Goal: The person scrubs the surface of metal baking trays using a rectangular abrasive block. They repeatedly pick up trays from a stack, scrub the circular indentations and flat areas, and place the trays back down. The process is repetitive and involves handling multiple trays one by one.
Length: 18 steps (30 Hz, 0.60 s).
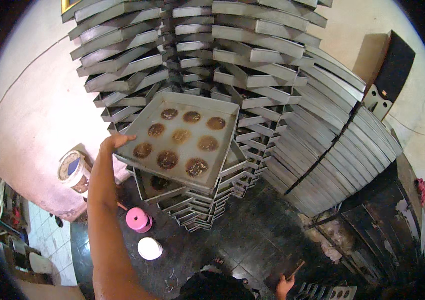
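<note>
A square metal baking tray (211, 172) with rows of brown round marks sits askew on top of a stack of similar trays (200, 202). My left hand (117, 140) grips its left rim, the thumb lying over the edge and the other fingers partly hidden. Low in the picture, away from the stack, my right hand (285, 287) is closed round a thin brown stick-like tool (297, 269); its exact kind is too small to tell. Just beyond that hand are more trays (341, 293), one with dark round marks.
Tall stacks of metal trays (272, 40) rise behind, and more lean in a slanted stack (332, 135) at right. A white bucket (75, 172) is by the left wall. A pink stool-like object (139, 220) and a white round container (150, 248) stand on the dark floor (252, 225).
</note>
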Tool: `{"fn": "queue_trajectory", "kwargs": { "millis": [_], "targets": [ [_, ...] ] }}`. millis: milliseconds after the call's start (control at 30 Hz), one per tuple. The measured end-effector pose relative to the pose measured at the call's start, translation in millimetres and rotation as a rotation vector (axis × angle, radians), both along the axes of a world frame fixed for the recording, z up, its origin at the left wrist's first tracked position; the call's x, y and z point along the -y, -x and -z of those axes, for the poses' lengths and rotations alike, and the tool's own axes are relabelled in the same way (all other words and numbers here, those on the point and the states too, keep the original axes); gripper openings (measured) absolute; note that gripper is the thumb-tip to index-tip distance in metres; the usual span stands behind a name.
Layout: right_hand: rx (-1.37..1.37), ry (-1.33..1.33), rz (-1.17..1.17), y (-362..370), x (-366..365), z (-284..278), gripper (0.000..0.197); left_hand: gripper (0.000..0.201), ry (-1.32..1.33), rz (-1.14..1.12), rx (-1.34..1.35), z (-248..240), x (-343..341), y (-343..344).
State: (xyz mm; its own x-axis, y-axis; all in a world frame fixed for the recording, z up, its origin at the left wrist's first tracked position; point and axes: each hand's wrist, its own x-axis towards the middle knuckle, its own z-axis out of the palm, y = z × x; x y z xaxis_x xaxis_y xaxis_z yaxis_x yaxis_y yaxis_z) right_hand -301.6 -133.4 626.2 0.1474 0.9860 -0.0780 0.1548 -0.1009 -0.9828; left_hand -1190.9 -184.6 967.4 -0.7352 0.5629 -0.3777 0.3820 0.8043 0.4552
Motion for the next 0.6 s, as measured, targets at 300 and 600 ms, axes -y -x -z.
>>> {"fn": "queue_trajectory", "kwargs": {
  "millis": [300,600],
  "targets": [
    [0.016,0.215,0.253,-26,28,34,0.058,0.092,-0.189,-0.158,-0.23,22,46,-68],
    [-0.915,0.221,0.127,28,-29,-155,0.046,0.069,-0.716,-0.077,-0.202,10,52,-280]
  ]
}}
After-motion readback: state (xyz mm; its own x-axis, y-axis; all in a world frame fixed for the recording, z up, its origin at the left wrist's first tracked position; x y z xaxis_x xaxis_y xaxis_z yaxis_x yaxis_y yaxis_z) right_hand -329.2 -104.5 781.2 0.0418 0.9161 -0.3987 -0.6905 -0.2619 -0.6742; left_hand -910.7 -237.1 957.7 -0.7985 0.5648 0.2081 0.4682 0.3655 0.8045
